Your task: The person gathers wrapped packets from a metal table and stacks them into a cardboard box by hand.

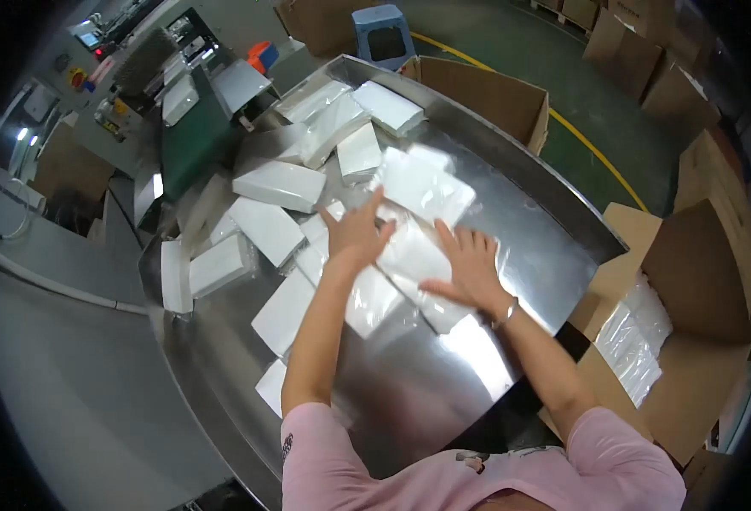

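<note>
Left hand wide, fingers splayed, palm down over white wrapped packs; right hand likewise wide, thumb out, at their right side. Neither is closed round a pack; blur, so can't tell how firmly they touch. Splayed fingers probably suit slick film, covering several packs at once. Packs lie jumbled, some overlapping, on metal tray, mostly left and centre; likely loose like this because green belt ends beside it. Raised rim presumably stops sliding. Open cardboard box at right holds wrapped white packs, laid close together. Second box past far rim: contents hidden.
</note>
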### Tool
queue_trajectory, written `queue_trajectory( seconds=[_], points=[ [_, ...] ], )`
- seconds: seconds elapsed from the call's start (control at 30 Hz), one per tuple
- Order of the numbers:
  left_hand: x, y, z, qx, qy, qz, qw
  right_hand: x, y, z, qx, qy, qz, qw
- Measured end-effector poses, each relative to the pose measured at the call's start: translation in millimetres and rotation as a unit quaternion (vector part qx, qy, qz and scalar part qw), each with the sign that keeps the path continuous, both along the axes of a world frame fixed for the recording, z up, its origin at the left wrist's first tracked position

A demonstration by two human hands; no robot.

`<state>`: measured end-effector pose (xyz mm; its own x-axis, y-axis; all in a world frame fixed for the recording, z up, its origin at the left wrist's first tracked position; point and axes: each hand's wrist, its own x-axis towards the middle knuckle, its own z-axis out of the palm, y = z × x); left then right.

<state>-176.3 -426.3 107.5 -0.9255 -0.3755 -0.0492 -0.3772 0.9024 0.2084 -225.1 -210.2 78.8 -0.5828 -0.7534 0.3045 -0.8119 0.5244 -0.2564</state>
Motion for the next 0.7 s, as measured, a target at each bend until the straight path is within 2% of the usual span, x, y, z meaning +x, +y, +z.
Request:
queue_trajectory(
  seconds=[0.03,0.13,0.2,0.27,0.37,0.4,0.43,0.47,0.53,0.57,0.6,0.67,0.7],
  points=[
    [20.4,15.8,5.4,-0.008,-0.003,-0.017,1.000,23.2,14.9,2.5,0.000,-0.003,-0.009,1.000],
    [72.7,46.0,-15.2,-0.018,0.134,-0.098,0.986,85.6,52.1,6.0,-0.009,0.000,-0.034,0.999],
    [91.8,59.7,-15.3,-0.031,0.169,-0.123,0.977,117.1,69.8,6.6,-0.015,-0.014,-0.046,0.999],
    [111.6,71.9,-8.8,-0.005,0.195,-0.138,0.971,126.4,87.4,16.3,0.011,-0.079,-0.028,0.996],
    [145.1,80.2,5.0,-0.099,0.308,-0.127,0.938,103.5,116.7,46.5,0.019,-0.194,-0.043,0.980],
    [163.9,81.4,7.4,-0.052,0.351,-0.061,0.933,89.7,127.5,53.1,-0.023,-0.213,-0.108,0.971],
    [188.8,83.8,8.3,-0.001,0.336,0.044,0.941,67.1,131.7,38.4,-0.080,-0.135,-0.146,0.977],
    [212.6,85.1,5.6,0.058,0.312,0.153,0.936,60.9,127.5,85.1,-0.069,-0.149,-0.150,0.975],
    [241.7,86.9,-37.3,0.106,0.261,0.234,0.931,17.0,107.4,57.4,-0.161,-0.096,-0.141,0.972],
    [250.1,88.0,-48.7,0.127,0.236,0.275,0.923,-4.6,88.7,46.0,-0.104,-0.153,-0.143,0.972],
    [252.4,94.8,-44.2,0.098,0.232,0.279,0.927,-20.0,67.3,35.5,-0.049,-0.210,-0.142,0.966],
    [248.3,109.2,-34.5,0.040,0.229,0.284,0.930,-33.5,36.1,12.8,-0.018,-0.323,-0.080,0.943],
    [246.2,107.7,-37.1,0.049,0.230,0.294,0.926,-28.9,26.0,10.1,-0.006,-0.302,-0.088,0.949]
  ],
)
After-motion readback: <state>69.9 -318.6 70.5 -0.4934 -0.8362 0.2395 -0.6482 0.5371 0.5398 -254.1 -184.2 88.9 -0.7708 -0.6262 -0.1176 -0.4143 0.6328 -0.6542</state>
